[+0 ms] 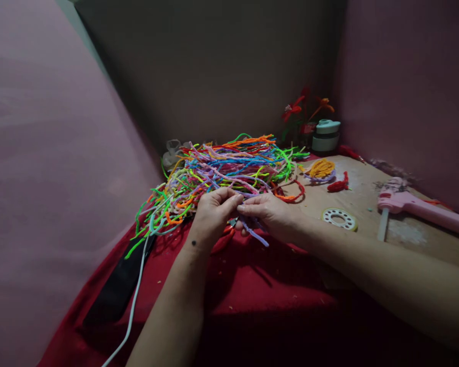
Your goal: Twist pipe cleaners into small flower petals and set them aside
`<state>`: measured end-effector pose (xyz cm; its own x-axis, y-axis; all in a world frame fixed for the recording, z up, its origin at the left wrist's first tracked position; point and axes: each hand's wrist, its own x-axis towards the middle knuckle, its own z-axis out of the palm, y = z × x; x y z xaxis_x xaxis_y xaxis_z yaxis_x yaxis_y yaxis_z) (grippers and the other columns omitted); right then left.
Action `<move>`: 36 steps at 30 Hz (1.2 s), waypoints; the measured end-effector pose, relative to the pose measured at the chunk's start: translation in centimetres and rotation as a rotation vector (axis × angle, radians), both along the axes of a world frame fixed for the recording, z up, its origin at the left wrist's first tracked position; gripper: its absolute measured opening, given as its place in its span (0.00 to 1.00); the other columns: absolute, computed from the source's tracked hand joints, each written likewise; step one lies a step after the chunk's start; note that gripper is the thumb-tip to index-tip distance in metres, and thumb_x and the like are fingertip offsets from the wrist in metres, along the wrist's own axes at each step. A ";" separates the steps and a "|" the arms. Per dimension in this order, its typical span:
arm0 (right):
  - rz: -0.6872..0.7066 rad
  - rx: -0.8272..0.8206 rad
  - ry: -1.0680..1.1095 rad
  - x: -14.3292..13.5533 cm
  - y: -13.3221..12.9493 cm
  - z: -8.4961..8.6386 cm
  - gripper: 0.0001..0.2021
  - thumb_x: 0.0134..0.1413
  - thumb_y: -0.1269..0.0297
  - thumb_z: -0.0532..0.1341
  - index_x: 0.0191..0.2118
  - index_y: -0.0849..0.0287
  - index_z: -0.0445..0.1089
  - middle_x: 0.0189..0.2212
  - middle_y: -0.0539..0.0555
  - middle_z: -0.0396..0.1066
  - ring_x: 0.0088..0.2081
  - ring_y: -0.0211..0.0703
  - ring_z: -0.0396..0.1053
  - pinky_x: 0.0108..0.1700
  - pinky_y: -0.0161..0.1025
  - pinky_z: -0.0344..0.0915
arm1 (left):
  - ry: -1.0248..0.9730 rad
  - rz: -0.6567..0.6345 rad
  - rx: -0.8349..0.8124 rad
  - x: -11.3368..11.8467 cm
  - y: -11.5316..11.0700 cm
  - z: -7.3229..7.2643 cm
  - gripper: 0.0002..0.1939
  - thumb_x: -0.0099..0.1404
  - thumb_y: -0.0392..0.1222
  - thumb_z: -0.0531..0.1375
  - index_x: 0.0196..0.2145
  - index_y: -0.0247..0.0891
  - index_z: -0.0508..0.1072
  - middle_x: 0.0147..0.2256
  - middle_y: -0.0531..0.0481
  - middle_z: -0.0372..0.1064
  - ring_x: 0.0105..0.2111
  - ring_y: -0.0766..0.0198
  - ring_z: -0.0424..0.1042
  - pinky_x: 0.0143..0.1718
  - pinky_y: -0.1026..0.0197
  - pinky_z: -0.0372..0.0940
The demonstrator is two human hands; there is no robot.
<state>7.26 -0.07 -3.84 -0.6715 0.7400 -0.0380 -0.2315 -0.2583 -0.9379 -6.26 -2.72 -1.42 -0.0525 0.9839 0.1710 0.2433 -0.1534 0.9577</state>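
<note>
My left hand (217, 210) and my right hand (266, 213) meet in front of a large heap of coloured pipe cleaners (233, 165). Both are closed, thumbs and fingertips pinching a purple pipe cleaner (257, 235) between them. One end of it hangs down to the right below my fingers. Its other end is hidden by my hands or lost against the heap. Under my hands lie red-handled pliers (225, 237), partly covered by the left hand.
A pink glue gun (424, 206) lies on the board (361, 183) at right, with a white tape ring (339, 219) nearer. Yellow (321, 168) and red (339, 183) bundles sit behind. A teal-lidded container (326, 136) stands at back. A black phone-like slab (117, 285) and white cable (137, 290) are at left.
</note>
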 end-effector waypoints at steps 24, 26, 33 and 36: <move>-0.362 -0.385 0.396 -0.1 2.2 0.7 0.08 0.48 0.75 0.56 0.21 0.65 0.67 0.18 0.50 0.66 0.22 0.32 0.61 0.25 0.31 0.56 | 0.895 -0.178 0.856 0.2 0.5 -2.1 0.10 0.61 0.31 0.55 0.38 0.41 0.72 0.38 0.50 0.61 0.36 0.69 0.65 0.35 0.67 0.62; -0.373 -0.411 0.386 -0.1 2.0 1.0 0.09 0.48 0.76 0.55 0.21 0.65 0.67 0.18 0.50 0.66 0.22 0.32 0.61 0.24 0.31 0.56 | 0.900 -0.169 0.880 0.3 0.5 -2.0 0.09 0.60 0.30 0.55 0.37 0.40 0.72 0.40 0.50 0.61 0.37 0.68 0.65 0.36 0.66 0.63; -0.340 -0.282 0.332 -0.1 2.1 0.6 0.06 0.44 0.73 0.56 0.20 0.63 0.64 0.15 0.48 0.60 0.18 0.32 0.56 0.21 0.32 0.51 | 0.635 -0.193 0.752 0.6 -0.4 -0.8 0.04 0.61 0.33 0.56 0.34 0.38 0.70 0.37 0.50 0.67 0.38 0.67 0.67 0.41 0.65 0.63; -0.402 -0.111 0.240 -0.1 2.2 0.3 0.06 0.40 0.72 0.56 0.18 0.62 0.62 0.13 0.47 0.57 0.16 0.32 0.53 0.19 0.33 0.49 | 0.512 -0.140 0.650 0.6 -0.8 -0.4 0.04 0.61 0.35 0.56 0.34 0.37 0.70 0.31 0.52 0.68 0.32 0.68 0.67 0.36 0.67 0.63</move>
